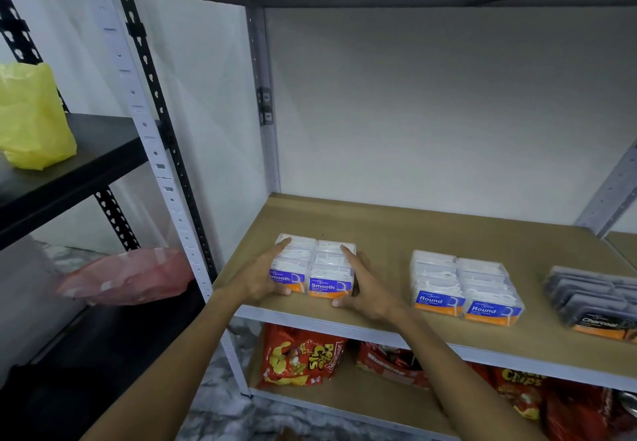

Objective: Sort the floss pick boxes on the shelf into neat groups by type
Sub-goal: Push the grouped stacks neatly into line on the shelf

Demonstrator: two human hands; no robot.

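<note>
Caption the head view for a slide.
Left hand and right hand flank the Smooth boxes; Round boxes and Charcoal boxes sit apart.

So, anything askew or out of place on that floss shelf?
Nothing stands out. The Smooth boxes sit squared between the left hand and right hand, the Round boxes form a tidy block, and the Charcoal boxes look aligned, though the frame edge cuts them off.

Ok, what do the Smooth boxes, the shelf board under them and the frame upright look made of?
Smooth boxes: clear, glossy rigid plastic; the white picks show through, with printed blue-and-orange labels in front. Shelf board: matte tan pressed wood or fibreboard, likely; no grain shows. Frame upright: pale painted metal, probably, judging by its punched slots.
</note>
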